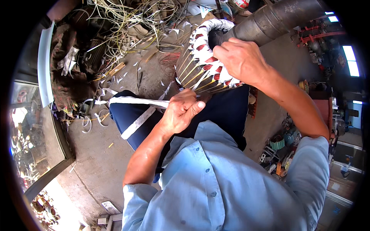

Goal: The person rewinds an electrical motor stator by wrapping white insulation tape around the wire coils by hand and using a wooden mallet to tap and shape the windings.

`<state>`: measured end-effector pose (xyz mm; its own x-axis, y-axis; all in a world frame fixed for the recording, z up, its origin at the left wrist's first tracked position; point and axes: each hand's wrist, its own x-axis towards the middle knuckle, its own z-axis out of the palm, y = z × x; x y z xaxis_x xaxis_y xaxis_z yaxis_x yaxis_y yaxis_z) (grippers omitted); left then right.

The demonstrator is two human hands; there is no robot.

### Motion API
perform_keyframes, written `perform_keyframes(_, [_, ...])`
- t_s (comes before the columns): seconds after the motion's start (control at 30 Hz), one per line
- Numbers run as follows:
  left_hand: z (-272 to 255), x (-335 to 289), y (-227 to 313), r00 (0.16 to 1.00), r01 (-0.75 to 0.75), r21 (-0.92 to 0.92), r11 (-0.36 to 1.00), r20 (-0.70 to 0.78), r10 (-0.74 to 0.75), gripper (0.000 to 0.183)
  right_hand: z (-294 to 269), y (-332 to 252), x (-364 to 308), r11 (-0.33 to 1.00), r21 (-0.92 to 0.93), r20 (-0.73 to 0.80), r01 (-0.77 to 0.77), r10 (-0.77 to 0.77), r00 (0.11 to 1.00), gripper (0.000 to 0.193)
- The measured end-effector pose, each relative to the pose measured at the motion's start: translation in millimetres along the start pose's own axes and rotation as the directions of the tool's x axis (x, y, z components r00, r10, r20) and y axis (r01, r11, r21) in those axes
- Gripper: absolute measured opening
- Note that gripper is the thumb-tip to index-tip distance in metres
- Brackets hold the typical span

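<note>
A motor stator stands in front of me, the end of its copper winding ringed with wrapped white cloth tape. Pale strips stick out of its slots around the side facing me. My left hand is closed on a length of white tape, which trails left across my knee. Another stretch of tape reaches from near this hand up to the winding. My right hand is curled against the ring's right inner edge, fingers closed; what they pinch is hidden.
Beyond the stator a thick dark metal cylinder slants to the upper right. Tangled pale strips and scraps litter the floor at the upper left. A glass-paned frame is at the left. Machine parts lie at the right.
</note>
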<state>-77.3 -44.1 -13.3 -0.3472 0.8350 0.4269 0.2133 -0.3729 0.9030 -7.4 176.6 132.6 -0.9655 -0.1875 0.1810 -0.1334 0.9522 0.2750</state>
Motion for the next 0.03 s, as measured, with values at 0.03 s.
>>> perform_keyframes(0.03, [4.3,1.8,11.1,1.000,-0.009,-0.005,1.000,-0.019,0.009,0.049,-1.9,-2.9,-1.6,1.000,0.000,-0.009,-0.007,0.007,1.000,0.007])
